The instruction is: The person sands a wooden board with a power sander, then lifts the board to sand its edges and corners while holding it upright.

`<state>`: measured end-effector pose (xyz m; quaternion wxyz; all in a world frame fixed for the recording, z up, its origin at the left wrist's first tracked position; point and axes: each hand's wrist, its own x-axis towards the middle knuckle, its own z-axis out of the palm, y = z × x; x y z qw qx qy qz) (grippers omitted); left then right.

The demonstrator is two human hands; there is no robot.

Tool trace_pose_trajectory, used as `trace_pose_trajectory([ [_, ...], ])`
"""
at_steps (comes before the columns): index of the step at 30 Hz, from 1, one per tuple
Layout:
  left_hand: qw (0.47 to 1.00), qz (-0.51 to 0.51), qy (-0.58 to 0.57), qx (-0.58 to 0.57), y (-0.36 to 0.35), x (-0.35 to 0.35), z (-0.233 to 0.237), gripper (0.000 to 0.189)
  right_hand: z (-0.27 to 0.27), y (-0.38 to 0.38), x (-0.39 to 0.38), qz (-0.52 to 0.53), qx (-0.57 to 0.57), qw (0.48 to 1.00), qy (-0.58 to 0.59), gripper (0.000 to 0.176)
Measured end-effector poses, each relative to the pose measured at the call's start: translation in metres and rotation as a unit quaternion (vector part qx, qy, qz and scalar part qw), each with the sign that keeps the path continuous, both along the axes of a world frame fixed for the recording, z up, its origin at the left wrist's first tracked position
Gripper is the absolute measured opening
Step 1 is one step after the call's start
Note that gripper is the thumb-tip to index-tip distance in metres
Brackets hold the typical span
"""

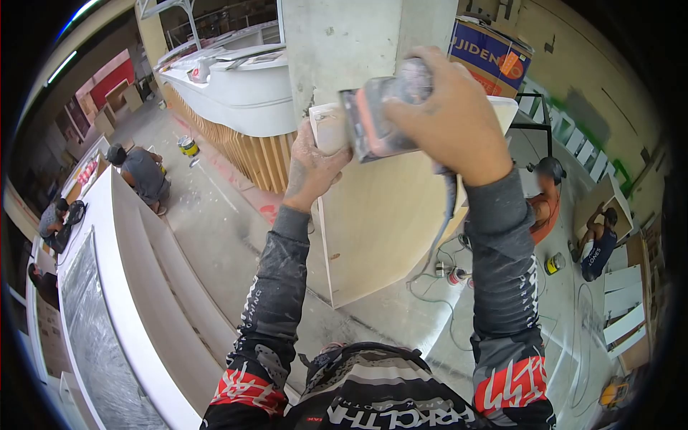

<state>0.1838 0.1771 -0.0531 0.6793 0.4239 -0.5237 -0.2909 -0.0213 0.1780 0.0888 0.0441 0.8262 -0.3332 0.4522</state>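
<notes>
My right hand (459,115) is closed around an electric sander (378,118), whose dark pad faces left. A grey cord (446,208) hangs from the tool past my right wrist. My left hand (315,161) grips the white-edged corner of a curved pale wooden piece (380,229), just left of the sander. Dust coats that hand. Whether the pad touches the corner cannot be made out. The sander and my right hand hide part of the piece's top.
Behind stands a concrete column (344,57), with a white slatted counter (229,100) to its left. A long white counter (136,265) runs along the left. Several people work nearby, including one crouching (143,175). Cables (437,297) and paint cans (554,263) lie on the floor.
</notes>
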Motion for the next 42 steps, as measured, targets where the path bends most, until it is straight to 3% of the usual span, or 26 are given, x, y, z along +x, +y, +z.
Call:
trace_pose_trajectory([
  [5, 1.000, 0.007, 0.019, -0.006, 0.005, -0.011, 0.007, 0.051, -0.001, -0.033, -0.043, -0.055, -0.009, 0.998, -0.010, 0.058],
  [11, 0.999, 0.043, -0.011, -0.025, 0.005, -0.010, 0.005, 0.051, -0.004, -0.073, -0.092, -0.129, 0.063, 0.989, -0.027, 0.065],
  [18, 0.998, 0.054, -0.011, -0.020, 0.001, -0.008, 0.002, 0.052, -0.008, -0.105, -0.125, -0.107, 0.065, 0.991, -0.052, 0.062],
  [23, 0.997, 0.067, -0.025, -0.027, 0.003, -0.010, 0.003, 0.053, -0.008, -0.076, -0.094, -0.054, 0.076, 0.995, -0.033, 0.062],
  [30, 0.998, 0.055, -0.018, -0.020, 0.003, -0.008, 0.004, 0.053, -0.009, -0.041, -0.035, 0.025, -0.092, 0.995, -0.004, 0.062],
  [34, 0.997, 0.059, -0.027, -0.041, -0.009, 0.002, -0.009, 0.056, -0.004, -0.006, 0.000, 0.048, -0.039, 0.998, 0.010, 0.059],
  [37, 0.997, -0.035, 0.061, -0.028, -0.013, 0.014, -0.020, 0.061, -0.002, 0.022, 0.033, 0.004, -0.008, 1.000, 0.016, 0.059],
  [38, 0.973, 0.086, -0.139, -0.160, -0.016, 0.021, -0.025, 0.062, -0.003, 0.024, 0.036, -0.005, -0.008, 1.000, 0.014, 0.059],
  [39, 0.878, 0.199, -0.326, -0.286, -0.020, 0.026, -0.030, 0.064, -0.003, 0.025, 0.038, 0.005, -0.014, 1.000, 0.009, 0.058],
  [41, 0.881, 0.213, -0.323, -0.271, -0.017, 0.021, -0.027, 0.064, -0.003, 0.023, 0.026, 0.003, -0.022, 1.000, 0.003, 0.058],
  [42, 0.955, 0.147, -0.195, -0.169, -0.014, 0.017, -0.020, 0.064, -0.003, 0.020, 0.019, -0.001, -0.006, 1.000, 0.000, 0.057],
])
